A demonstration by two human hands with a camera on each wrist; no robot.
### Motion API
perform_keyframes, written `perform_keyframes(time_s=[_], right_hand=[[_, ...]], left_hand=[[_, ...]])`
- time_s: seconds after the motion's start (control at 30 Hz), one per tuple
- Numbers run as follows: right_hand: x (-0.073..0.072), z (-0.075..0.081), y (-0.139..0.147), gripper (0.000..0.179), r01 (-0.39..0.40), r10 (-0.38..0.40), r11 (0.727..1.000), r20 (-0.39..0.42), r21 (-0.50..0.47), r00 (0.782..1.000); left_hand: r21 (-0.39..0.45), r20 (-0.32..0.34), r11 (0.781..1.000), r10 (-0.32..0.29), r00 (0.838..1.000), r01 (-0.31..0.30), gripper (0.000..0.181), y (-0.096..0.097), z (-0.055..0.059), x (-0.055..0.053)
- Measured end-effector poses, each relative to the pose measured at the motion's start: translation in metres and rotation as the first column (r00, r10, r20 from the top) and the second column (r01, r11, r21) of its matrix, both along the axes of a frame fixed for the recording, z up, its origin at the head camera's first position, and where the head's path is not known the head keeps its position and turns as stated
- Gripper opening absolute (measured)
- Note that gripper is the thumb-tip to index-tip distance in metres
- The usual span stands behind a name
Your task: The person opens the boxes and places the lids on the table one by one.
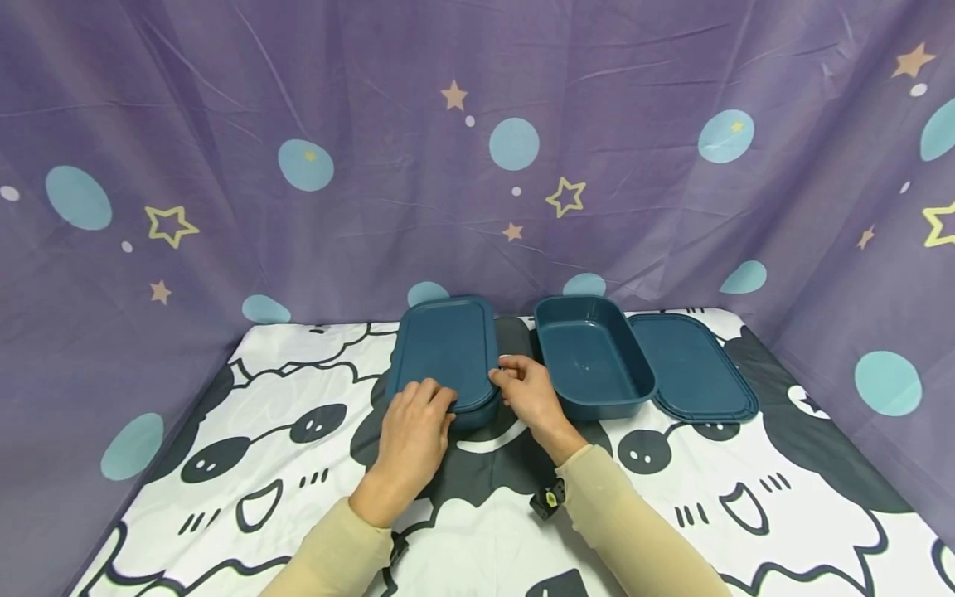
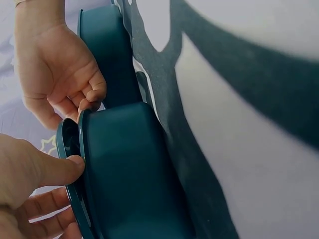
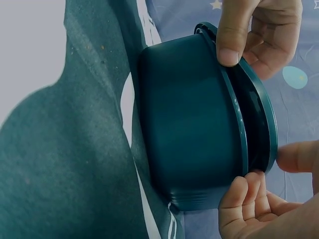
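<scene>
A dark teal lid (image 1: 446, 348) lies over a matching rectangular box (image 3: 184, 114). At the front end, a gap shows between the lid's edge and the box rim in the right wrist view. My left hand (image 1: 416, 423) pinches the lid's front left edge, thumb at the rim side and fingers over the top. On the front right corner, my right hand (image 1: 531, 398) holds the lid's edge, its thumb on the lid and its curled fingers beneath, by the box rim. The inside of this box is hidden.
An uncovered teal box (image 1: 593, 352) stands just right of the lidded one. Beside it, a second teal lid (image 1: 694, 366) lies flat. A cartoon-print cloth (image 1: 298, 481) covers the table, and a purple curtain (image 1: 373, 166) hangs behind.
</scene>
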State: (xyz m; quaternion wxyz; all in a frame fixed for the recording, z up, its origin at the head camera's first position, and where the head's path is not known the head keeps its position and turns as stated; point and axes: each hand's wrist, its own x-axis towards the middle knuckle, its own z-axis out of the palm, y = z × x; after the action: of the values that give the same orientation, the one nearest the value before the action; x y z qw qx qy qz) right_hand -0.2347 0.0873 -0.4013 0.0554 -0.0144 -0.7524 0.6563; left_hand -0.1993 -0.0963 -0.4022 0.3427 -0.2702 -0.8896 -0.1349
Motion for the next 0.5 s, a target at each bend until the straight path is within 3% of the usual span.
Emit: perform_keyframes(time_s=[0.2, 0.5], right_hand=[[-0.0012, -0.0015, -0.0003, 0.021, 0.04, -0.04, 0.999, -0.01, -0.01, 0.999], [-0.005, -0.0062, 0.0016, 0.018, 0.071, -0.071, 0.997, -0.002, 0.022, 0.998]], left_hand=[[0.004, -0.013, 1.0, 0.004, 1.0, -0.004, 0.025, -0.0009, -0.0008, -0.0007], [0.003, -0.011, 1.0, 0.005, 1.0, -0.005, 0.026, -0.001, 0.0003, -0.0008]])
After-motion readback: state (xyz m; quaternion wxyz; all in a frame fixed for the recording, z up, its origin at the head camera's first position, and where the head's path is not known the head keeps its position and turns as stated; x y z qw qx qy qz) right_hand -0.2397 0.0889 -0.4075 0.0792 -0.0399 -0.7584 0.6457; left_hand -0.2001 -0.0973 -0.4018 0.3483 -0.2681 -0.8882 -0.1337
